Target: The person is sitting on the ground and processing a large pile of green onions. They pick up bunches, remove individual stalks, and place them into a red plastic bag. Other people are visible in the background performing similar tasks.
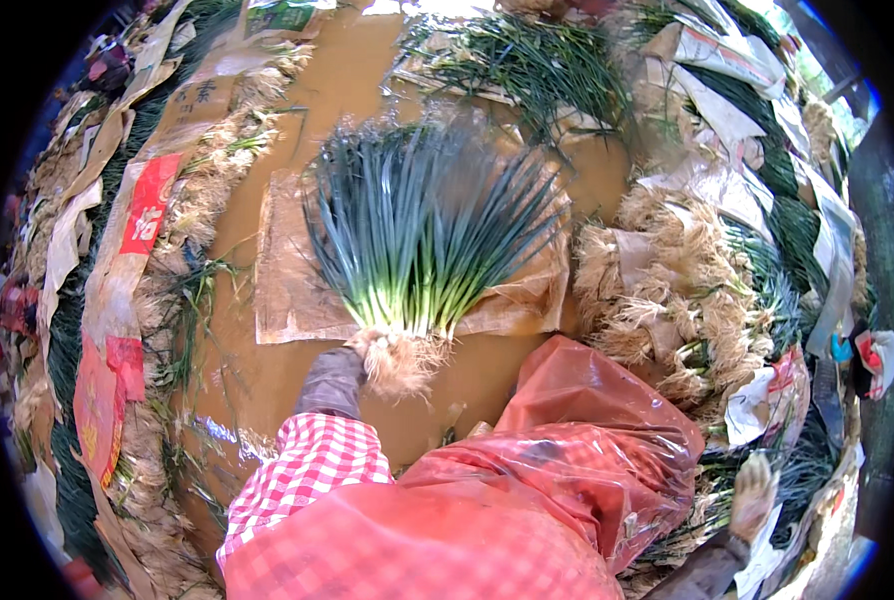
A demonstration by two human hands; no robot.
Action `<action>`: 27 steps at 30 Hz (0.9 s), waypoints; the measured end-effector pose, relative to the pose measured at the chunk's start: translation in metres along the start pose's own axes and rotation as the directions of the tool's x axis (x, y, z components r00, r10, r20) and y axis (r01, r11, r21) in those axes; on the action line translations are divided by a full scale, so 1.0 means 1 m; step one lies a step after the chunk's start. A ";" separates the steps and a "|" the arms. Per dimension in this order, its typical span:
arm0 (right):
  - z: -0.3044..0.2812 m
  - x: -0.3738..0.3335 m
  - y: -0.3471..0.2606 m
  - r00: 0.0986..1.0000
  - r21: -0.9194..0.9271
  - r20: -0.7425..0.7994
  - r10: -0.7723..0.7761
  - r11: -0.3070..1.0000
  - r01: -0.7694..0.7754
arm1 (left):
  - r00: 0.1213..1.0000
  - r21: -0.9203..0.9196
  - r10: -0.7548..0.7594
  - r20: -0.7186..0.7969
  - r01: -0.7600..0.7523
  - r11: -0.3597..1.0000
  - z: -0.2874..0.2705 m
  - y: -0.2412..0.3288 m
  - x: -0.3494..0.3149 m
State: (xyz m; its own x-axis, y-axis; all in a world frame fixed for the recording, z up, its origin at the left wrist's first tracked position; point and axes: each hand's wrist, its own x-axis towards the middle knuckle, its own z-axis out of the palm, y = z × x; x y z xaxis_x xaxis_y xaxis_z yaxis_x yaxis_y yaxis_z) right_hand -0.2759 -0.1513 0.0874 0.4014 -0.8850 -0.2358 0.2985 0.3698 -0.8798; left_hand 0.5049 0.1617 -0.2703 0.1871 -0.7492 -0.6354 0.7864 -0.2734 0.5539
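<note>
A fanned bunch of green onions (417, 230) lies on a flat brown woven sack (282, 290), leaves pointing away from me and pale roots toward me. At the left side of the roots is my left hand (360, 350), closed on the base of the bunch; the roots partly hide its fingers. Above that wrist come a dark cuff and a red-and-white checked sleeve. Far to the lower right reaches my right hand (754, 492), in a dark sleeve. Its pale fingers look stretched out and slightly blurred, near more green onions (802, 475), with nothing visible in them.
Muddy brown water (347, 70) surrounds the sack. Rows of root ends (187, 215) with sacking run along the left. Bundled onions with roots (667, 290) are heaped on the right, and loose green onions (527, 65) lie beyond. Red plastic sheeting (567, 430) covers my lap.
</note>
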 end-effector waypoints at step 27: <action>-0.034 -0.168 0.068 0.692 -0.074 -0.717 0.083 0.978 -0.193 | 0.532 0.320 0.417 -0.737 -0.269 0.908 -0.097 0.075 0.087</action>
State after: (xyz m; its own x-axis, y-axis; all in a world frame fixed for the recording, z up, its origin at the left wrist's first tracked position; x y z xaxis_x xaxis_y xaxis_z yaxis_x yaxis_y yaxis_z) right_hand -0.3521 0.0129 0.0527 -0.3181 -0.7848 -0.5318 0.1510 0.5118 -0.8457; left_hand 0.6369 0.1347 -0.3364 0.8613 -0.0681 -0.5035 0.4759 -0.2392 0.8464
